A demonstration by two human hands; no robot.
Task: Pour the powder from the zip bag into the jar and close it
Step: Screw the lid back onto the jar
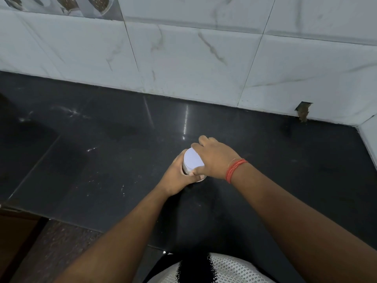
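Observation:
A small jar (186,171) with a white lid (192,160) stands on the black counter (102,160), near its middle. My left hand (175,176) wraps round the jar's body from the left. From above and the right, my right hand (214,158) grips the lid's rim, fingers curled over its far edge; a red thread band circles that wrist. Most of the jar's body is hidden by the hands. No zip bag is in view.
A white marble-tiled wall (204,58) runs along the back of the counter, with a chipped hole (303,112) at its base on the right. The counter's front edge (81,225) lies near my body. Faint powder specks dot the counter left of the jar.

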